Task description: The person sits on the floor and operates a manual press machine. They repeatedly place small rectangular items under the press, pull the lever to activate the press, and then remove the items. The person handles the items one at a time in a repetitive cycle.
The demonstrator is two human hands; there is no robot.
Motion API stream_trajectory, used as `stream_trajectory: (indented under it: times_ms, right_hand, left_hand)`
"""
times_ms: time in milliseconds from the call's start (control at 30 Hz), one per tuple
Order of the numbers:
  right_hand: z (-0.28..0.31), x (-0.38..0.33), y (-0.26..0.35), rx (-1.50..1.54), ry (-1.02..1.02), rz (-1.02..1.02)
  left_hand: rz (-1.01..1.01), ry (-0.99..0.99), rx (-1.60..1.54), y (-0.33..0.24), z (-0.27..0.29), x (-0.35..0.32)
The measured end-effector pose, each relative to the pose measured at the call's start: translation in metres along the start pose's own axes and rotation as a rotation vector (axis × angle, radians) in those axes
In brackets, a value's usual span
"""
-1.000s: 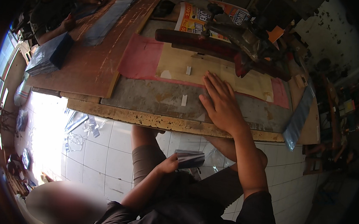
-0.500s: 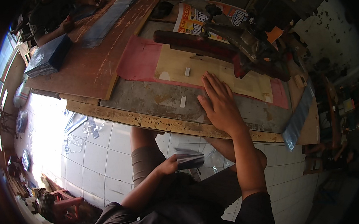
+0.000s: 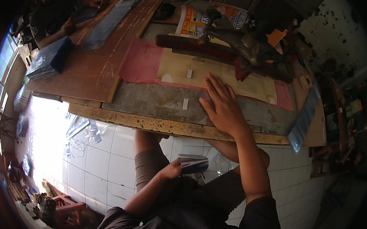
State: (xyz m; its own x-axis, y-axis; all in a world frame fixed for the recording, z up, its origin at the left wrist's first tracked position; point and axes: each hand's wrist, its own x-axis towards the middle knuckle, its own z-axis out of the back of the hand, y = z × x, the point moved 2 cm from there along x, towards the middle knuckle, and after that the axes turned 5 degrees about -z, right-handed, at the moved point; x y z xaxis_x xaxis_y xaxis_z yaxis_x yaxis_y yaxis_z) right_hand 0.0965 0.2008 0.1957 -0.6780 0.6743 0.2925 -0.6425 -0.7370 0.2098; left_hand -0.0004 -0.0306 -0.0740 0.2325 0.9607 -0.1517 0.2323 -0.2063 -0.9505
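Observation:
Over my lap, my left hand (image 3: 172,168) is closed round a bundle of dark, glossy plastic sheets (image 3: 194,165), bent into a curve. My right hand (image 3: 224,110) lies flat on the work table, fingers stretched out and slightly apart. Its fingertips rest on the near edge of a yellowish sheet (image 3: 219,71), which lies over a pink-red cloth (image 3: 140,62). A small whitish strip (image 3: 189,73) sits on the yellowish sheet, left of my fingertips. Another white strip (image 3: 185,104) is on the grey tabletop (image 3: 147,99) nearer me.
Above the sheet's far side stretches the dark red bar (image 3: 183,43) of a metal machine. A stack of plastic sheets (image 3: 49,60) sits on the brown board at left, near a co-worker's hand (image 3: 68,26). A clear plastic strip (image 3: 304,116) overhangs the right edge. Plastic scraps (image 3: 81,130) litter the floor.

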Motion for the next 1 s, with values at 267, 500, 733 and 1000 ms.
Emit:
stream_trajectory:
  times_ms: [267, 500, 733, 1000]
  right_hand:
    - [0.0, -0.001, -0.002, -0.021, -0.038, 0.007]
    - [-0.002, -0.003, -0.005, -0.03, -0.047, 0.004]
    - [-0.002, 0.0, 0.0, -0.02, -0.05, 0.014]
    - [-0.006, -0.004, -0.004, -0.041, -0.046, -0.004]
  left_hand:
    - [-0.022, 0.01, -0.02, -0.018, -0.003, -0.002]
    - [-0.178, 0.108, -0.245, -0.007, -0.006, 0.006]
    - [-0.113, 0.074, -0.182, 0.042, 0.007, 0.008]
    - [-0.182, 0.185, -0.364, -0.035, -0.018, -0.002]
